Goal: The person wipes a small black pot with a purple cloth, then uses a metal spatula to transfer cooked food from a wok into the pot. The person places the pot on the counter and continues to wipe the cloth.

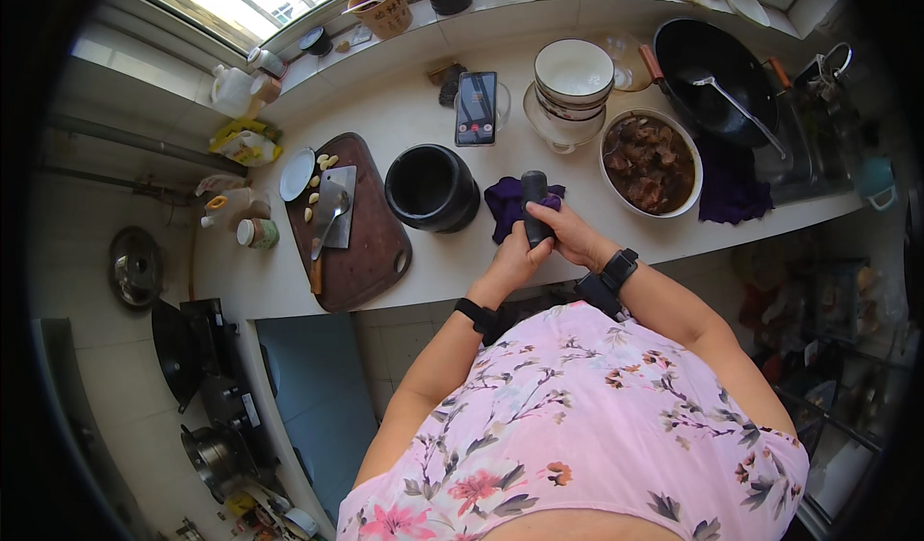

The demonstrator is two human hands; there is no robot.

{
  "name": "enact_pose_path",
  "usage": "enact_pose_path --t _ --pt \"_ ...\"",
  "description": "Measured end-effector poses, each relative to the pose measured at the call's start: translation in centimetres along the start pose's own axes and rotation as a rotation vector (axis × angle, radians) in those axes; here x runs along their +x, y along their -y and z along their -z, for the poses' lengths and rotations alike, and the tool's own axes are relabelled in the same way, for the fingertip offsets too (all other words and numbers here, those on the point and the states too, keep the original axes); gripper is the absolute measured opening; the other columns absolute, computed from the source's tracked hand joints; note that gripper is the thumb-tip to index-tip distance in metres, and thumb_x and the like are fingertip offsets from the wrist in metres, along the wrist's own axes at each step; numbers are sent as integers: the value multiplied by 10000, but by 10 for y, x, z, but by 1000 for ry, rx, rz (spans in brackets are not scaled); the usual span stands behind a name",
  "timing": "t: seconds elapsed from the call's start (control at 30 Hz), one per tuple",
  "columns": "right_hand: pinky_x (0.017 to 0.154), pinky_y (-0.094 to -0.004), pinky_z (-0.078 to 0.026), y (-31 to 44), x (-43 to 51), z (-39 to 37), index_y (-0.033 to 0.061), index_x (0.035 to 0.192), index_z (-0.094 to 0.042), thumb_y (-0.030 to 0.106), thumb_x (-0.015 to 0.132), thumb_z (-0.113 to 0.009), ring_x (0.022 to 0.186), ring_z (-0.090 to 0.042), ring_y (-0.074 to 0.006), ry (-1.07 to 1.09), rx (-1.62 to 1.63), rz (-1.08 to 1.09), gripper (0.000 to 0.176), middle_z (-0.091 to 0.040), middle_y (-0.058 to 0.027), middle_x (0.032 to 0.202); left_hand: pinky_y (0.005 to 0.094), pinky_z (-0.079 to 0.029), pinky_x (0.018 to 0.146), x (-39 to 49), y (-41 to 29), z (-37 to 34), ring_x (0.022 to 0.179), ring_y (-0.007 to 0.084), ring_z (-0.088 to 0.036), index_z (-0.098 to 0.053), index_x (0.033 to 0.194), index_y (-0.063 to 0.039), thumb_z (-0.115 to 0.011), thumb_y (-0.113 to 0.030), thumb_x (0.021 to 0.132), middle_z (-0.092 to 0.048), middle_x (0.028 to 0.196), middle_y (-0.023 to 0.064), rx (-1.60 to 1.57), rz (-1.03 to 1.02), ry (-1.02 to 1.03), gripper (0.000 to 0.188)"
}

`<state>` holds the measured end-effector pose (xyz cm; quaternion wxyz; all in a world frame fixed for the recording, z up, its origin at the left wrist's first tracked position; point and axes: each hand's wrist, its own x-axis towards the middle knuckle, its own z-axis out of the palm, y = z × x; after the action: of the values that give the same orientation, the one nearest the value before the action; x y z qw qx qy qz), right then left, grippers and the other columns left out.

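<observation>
Both hands hold a dark stone pestle above the counter's front edge. My left hand (521, 254) grips the lower end of the pestle (535, 193). Higher on its right side, my right hand (567, 230) presses part of a purple cloth (505, 205) against it; the rest of the cloth lies on the counter. A dark mortar (433, 189) stands left of the hands, its inside in shadow. Further left, a cleaver (336, 205) with a spoon (334, 217) across its blade lies on a brown cutting board (361, 267), beside peeled garlic cloves (315, 181) and a small white plate (297, 174).
Right of the hands stands a bowl of meat in liquid (648, 162), near stacked bowls (574, 72). A wok with a ladle (715, 72) rests by the sink, next to another purple cloth (730, 187). A phone (476, 108) lies behind the mortar. Jars (258, 233) stand far left.
</observation>
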<state>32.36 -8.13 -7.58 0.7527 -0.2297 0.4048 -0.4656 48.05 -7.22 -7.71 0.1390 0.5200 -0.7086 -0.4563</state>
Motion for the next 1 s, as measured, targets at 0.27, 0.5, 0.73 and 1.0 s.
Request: enact_pose_path --t 0.27,0.5,0.73,1.0 --pt "993 -408 -489 8 -17 4 54 1370 -507 53 710 -780 1176 -587 -360 25 -1195 583 714 -609 -178 1251 450 -534 856 -21 -19 28 965 399 -655 -523 1270 -15 -815 -405 777 -654 1041 211 110 168 5 693" --pt "802 -427 -490 16 -18 -5 75 1300 -548 100 708 -772 949 -600 -335 324 -1593 820 633 -616 -103 1048 393 -529 880 -27 -17 52 1008 319 -643 -534 1297 -30 -903 -286 702 -635 1157 162 155 -174 -179 745" --pt "842 -402 -498 16 -21 4 86 1308 -558 84 740 -728 973 -603 -311 475 -1638 840 593 -623 -89 1068 321 -543 641 -22 7 51 790 202 -682 -446 1436 60 -832 -331 807 -685 1063 182 -267 256 184 835" --pt "872 -390 -512 32 -7 17 104 1220 -625 92 704 -799 981 -620 -294 367 -1282 560 544 -638 -94 1062 383 -536 832 -47 -4 52 938 375 -678 -467 1453 3 -826 -248 805 -672 1069 242 -25 -205 -152 782"
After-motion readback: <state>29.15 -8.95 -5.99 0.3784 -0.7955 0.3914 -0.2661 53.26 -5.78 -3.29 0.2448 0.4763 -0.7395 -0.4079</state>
